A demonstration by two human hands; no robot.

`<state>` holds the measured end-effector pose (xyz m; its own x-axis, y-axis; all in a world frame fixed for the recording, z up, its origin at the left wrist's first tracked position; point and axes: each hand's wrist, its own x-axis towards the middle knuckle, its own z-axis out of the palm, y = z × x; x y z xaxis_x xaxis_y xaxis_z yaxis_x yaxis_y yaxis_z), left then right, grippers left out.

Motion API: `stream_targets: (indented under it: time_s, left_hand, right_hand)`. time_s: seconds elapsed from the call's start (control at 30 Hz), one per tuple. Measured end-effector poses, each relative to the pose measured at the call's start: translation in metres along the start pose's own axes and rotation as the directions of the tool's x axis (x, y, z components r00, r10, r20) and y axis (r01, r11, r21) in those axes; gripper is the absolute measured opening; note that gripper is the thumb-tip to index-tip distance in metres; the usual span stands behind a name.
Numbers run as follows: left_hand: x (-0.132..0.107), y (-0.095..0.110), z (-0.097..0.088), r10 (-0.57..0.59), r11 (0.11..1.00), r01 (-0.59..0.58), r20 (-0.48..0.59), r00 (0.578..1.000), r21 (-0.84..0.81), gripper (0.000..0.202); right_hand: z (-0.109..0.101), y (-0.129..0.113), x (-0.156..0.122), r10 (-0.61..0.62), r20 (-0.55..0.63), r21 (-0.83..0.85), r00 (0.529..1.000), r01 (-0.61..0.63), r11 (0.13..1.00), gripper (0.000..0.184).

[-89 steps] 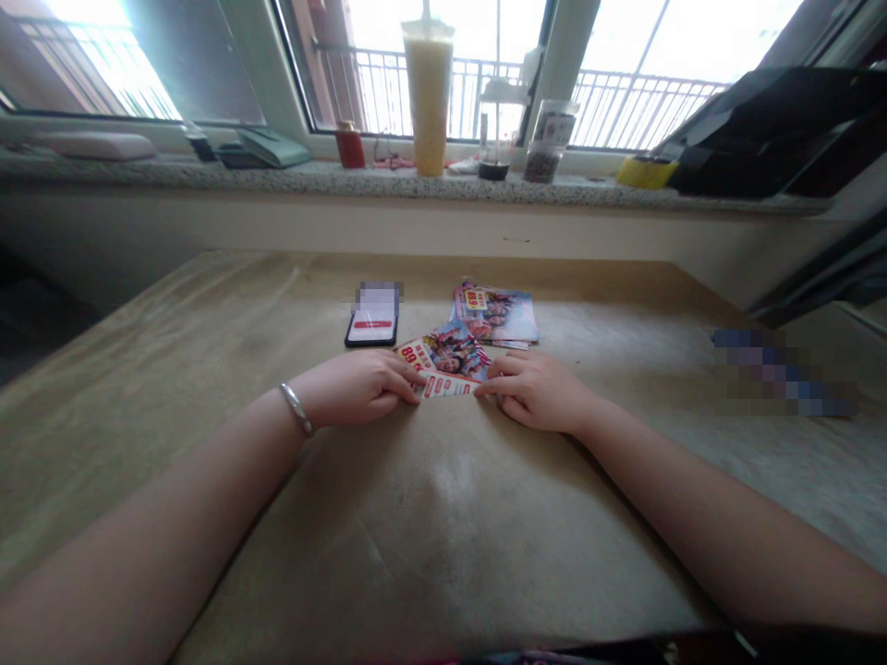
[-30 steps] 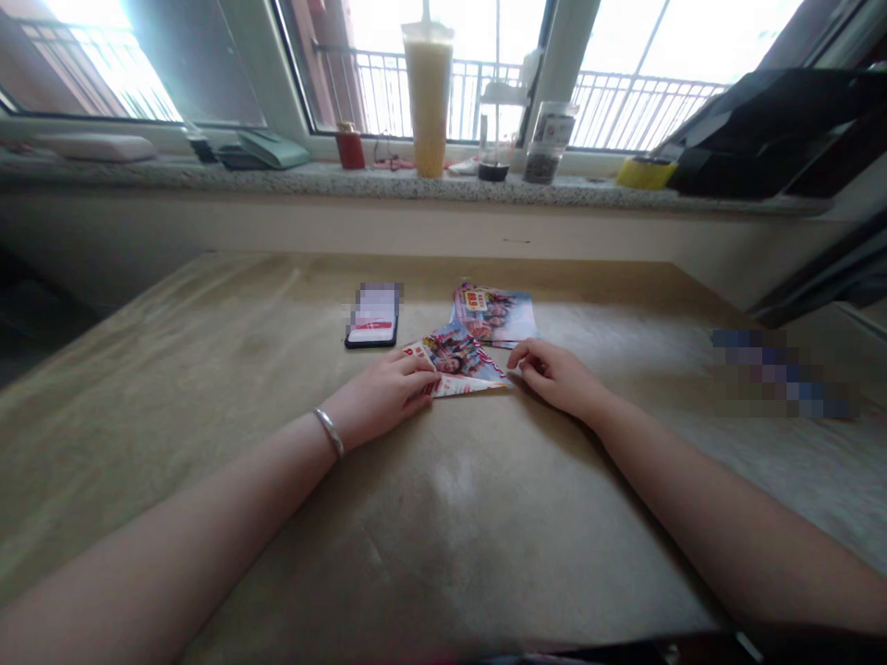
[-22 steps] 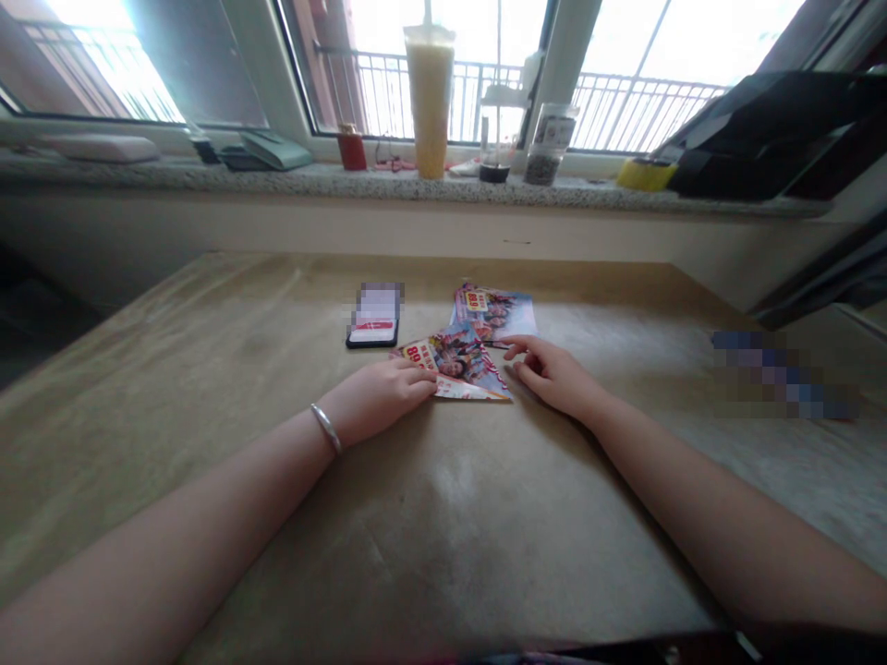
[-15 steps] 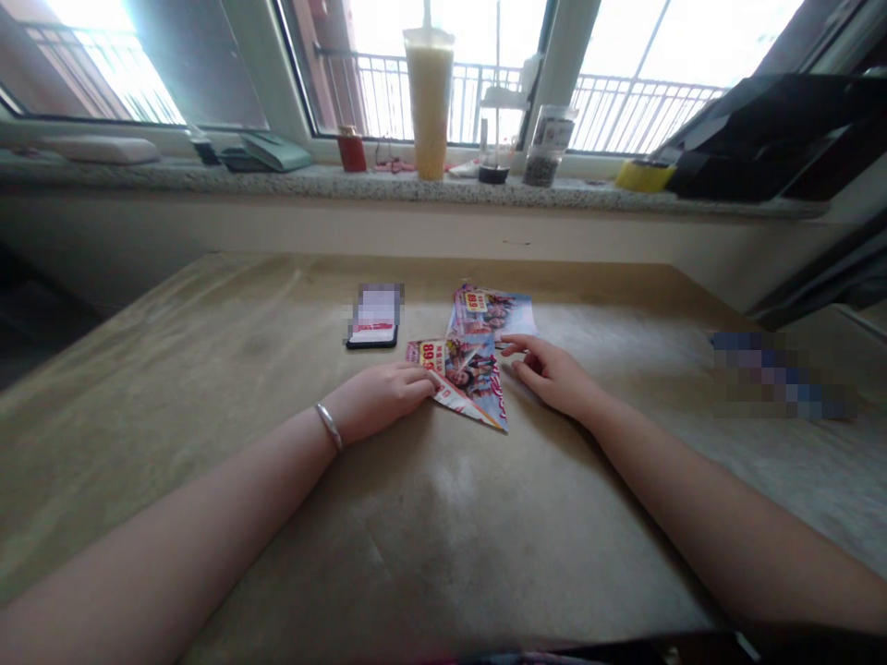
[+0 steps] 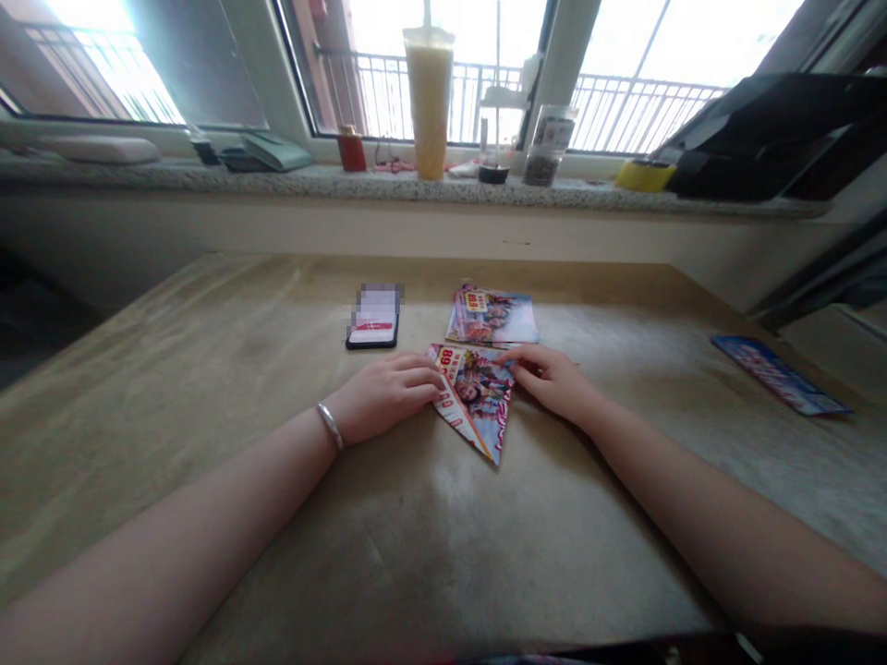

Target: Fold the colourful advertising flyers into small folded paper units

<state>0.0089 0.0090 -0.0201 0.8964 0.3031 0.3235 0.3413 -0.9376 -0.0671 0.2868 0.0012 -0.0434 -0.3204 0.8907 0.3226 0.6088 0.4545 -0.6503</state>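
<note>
A colourful printed leaflet (image 5: pixel 477 399), folded into a triangle, lies on the brown table (image 5: pixel 208 369) with its tip toward me. My left hand (image 5: pixel 388 392), with a silver bracelet at the wrist, rests on the leaflet's left edge, fingers curled and pressing it down. At the upper right corner my right hand (image 5: pixel 554 380) pinches the leaflet with fingers together. A small stack of similar leaflets (image 5: pixel 493 319) lies just beyond.
A black phone (image 5: pixel 373 323) lies left of the stack. A blue strip of printed card (image 5: pixel 780 373) sits at the table's right. On the stone windowsill (image 5: pixel 208 177) stand a tall cup of yellow drink (image 5: pixel 430 97), a jar (image 5: pixel 551 139), and small items.
The folded leaflet has turned clockwise under both hands; its pointed tip swung from the right round to face me. My right hand has closed on its upper right corner.
</note>
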Motion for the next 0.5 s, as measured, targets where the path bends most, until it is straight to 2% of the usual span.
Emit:
stream_targets:
  time_s: [0.2, 0.37, 0.5]
  left_hand:
    - [-0.0040, -0.0047, 0.0016, -0.051, 0.998, 0.053, -0.065, 0.997, 0.021, 0.020]
    - [-0.0057, -0.0051, 0.0021, -0.111, 0.993, 0.114, -0.160, 0.981, 0.008, 0.019]
    - [-0.0050, -0.0036, 0.0009, -0.143, 0.990, 0.141, -0.143, 0.979, -0.028, 0.022]
  right_hand:
    - [-0.0029, -0.0018, -0.0009, -0.068, -0.005, 0.035, 0.998, 0.068, 0.997, 0.028]
    - [-0.0044, -0.0040, -0.0026, -0.138, -0.073, 0.067, 0.988, 0.143, 0.987, 0.033]
    - [-0.0023, -0.0030, -0.0018, -0.107, -0.113, 0.057, 0.988, 0.114, 0.992, 0.039]
